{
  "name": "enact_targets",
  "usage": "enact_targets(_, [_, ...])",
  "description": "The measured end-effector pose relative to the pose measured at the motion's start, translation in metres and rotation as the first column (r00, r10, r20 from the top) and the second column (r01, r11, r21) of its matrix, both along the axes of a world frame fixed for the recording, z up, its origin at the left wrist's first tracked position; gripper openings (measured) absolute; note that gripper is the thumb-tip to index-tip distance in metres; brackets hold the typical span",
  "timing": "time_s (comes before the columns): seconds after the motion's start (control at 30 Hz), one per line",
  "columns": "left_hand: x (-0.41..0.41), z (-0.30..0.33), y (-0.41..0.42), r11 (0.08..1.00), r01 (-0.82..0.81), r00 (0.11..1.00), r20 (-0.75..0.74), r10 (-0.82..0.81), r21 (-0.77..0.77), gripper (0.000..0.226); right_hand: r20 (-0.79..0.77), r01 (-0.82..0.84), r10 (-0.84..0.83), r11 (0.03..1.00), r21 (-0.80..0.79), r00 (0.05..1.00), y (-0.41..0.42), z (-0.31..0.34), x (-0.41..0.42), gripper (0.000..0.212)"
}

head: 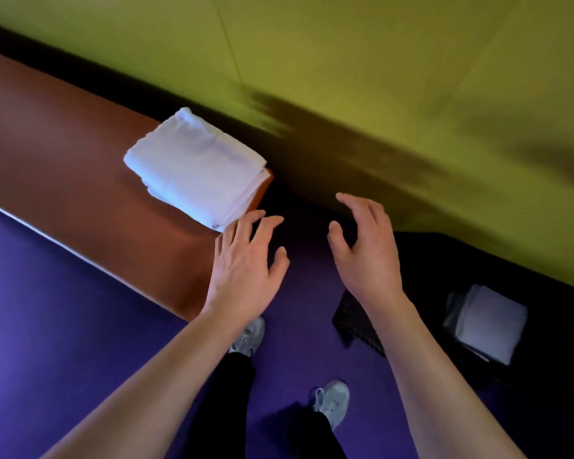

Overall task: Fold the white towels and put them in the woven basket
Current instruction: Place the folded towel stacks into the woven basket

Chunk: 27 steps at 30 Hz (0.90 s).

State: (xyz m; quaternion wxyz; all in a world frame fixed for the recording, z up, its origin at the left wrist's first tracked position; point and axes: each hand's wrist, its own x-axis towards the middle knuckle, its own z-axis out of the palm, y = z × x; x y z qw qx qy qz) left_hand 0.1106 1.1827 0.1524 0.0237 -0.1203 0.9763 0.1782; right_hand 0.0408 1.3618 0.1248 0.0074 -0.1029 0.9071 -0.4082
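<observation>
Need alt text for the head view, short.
Both bare hands, left hand and right hand, hover open and empty beside a folded white towel at the end of a brown padded bench; another folded towel sits lower right in a dark container.

The scene is dim with a strong colour cast. Motion blur smears the yellow-green wall and its dark shadows. The white towel is the brightest area; wide-angle distortion bends the edges.
</observation>
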Motion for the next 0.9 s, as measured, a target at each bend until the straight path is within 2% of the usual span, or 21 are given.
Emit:
enact_targets(0.2, [-0.007, -0.023, -0.086, 0.992, -0.127, 0.991, 0.035, 0.126, 0.022, 0.044, 0.056, -0.142, 0.14, 0.989, 0.028, 0.989, -0.091, -0.021, -0.035, 0.04])
enact_targets(0.4, [-0.032, -0.058, -0.147, 0.969, -0.241, 0.968, 0.085, 0.235, 0.063, 0.052, 0.062, -0.303, 0.299, 0.951, 0.063, 0.952, -0.17, -0.048, -0.109, 0.04])
enact_targets(0.53, [-0.053, -0.071, -0.164, 0.948, -0.313, 0.949, 0.066, 0.309, 0.065, 0.049, -0.077, -0.43, 0.443, 0.891, 0.144, 0.893, -0.218, -0.057, -0.161, 0.033])
enact_targets(0.6, [-0.059, -0.074, -0.165, 0.93, -0.356, 0.934, 0.035, 0.355, 0.086, 0.046, -0.104, -0.491, 0.498, 0.867, 0.087, 0.861, -0.237, -0.066, -0.179, 0.026])
enact_targets(0.67, [-0.062, -0.082, -0.166, 0.888, -0.428, 0.902, 0.028, 0.43, 0.165, 0.043, -0.013, -0.558, 0.558, 0.83, -0.019, 0.83, -0.25, -0.074, -0.195, 0.021])
enact_targets(0.7, [-0.062, -0.089, -0.168, 0.85, -0.478, 0.875, 0.04, 0.482, 0.221, 0.043, 0.053, -0.592, 0.592, 0.806, -0.011, 0.804, -0.256, -0.08, -0.202, 0.022])
enact_targets(0.77, [-0.061, -0.104, -0.174, 0.794, -0.53, 0.839, 0.052, 0.541, 0.297, 0.045, 0.216, -0.672, 0.641, 0.728, 0.133, 0.737, -0.259, -0.087, -0.212, 0.031])
enact_targets(0.83, [-0.061, -0.119, -0.181, 0.82, -0.492, 0.861, 0.02, 0.509, 0.291, 0.047, 0.323, -0.741, 0.667, 0.61, 0.282, 0.672, -0.257, -0.091, -0.217, 0.051])
enact_targets(0.9, [-0.068, -0.132, -0.188, 0.835, -0.461, 0.882, 0.047, 0.47, 0.3, 0.049, 0.369, -0.777, 0.687, 0.511, 0.367, 0.626, -0.256, -0.096, -0.22, 0.066])
